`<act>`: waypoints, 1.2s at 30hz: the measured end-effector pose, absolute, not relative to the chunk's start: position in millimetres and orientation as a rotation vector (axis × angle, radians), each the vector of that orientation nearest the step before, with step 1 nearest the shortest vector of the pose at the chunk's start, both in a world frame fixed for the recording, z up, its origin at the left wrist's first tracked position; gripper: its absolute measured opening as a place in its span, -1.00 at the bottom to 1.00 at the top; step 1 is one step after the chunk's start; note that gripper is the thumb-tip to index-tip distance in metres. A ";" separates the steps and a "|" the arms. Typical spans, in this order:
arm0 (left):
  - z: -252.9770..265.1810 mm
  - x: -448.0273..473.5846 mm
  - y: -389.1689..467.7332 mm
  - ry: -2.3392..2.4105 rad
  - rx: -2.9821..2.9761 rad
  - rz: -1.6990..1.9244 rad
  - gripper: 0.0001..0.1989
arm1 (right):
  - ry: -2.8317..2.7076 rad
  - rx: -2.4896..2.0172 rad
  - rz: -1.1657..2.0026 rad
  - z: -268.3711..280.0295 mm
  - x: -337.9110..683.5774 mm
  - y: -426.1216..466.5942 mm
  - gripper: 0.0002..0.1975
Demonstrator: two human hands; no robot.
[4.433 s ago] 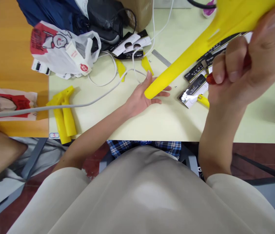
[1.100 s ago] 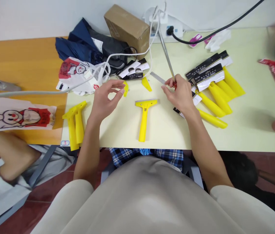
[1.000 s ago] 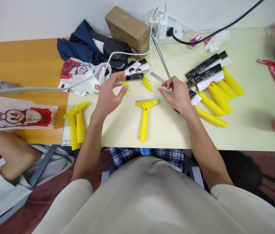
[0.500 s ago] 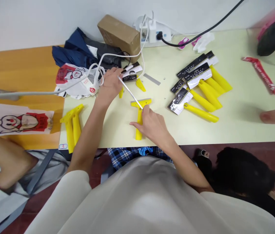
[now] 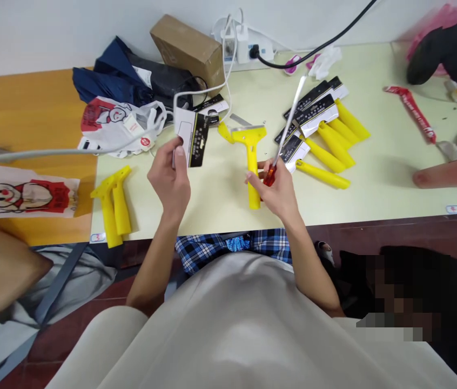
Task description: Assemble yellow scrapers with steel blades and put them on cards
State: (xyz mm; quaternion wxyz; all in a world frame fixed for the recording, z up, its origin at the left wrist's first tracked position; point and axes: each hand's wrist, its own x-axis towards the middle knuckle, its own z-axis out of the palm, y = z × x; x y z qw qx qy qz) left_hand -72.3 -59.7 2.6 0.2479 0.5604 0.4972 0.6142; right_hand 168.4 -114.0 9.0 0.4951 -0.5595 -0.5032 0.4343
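Between thumb and fingers, my left hand (image 5: pixel 170 178) pinches a black and white packaging card (image 5: pixel 193 138) with a hole in it. My right hand (image 5: pixel 279 189) grips a screwdriver (image 5: pixel 269 174) by its red handle, the metal shaft pointing up and away to the right. The same hand also holds a yellow scraper (image 5: pixel 254 162) by its handle, head pointing away from me. A small yellow piece (image 5: pixel 224 131) is beside the scraper's head, and a flat metal blade (image 5: pixel 240 120) lies just behind it.
Several yellow scraper handles (image 5: pixel 334 146) with cards lie to the right. Two bare yellow scrapers (image 5: pixel 115 205) rest at the left table edge. Behind are a cardboard box (image 5: pixel 188 48), a power strip (image 5: pixel 267 51) and a plastic bag (image 5: pixel 127 127). Other people's arms reach in at both sides.
My left hand has picked up a packaging card and come back toward me. My right hand has moved right with the scraper, and the screwdriver now points away from the scraper's head.
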 end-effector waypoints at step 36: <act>18.4 0.7 -165.8 0.832 0.526 1.400 -0.56 | -1.172 -1.137 0.746 68.0 131.1 -147.5 -0.18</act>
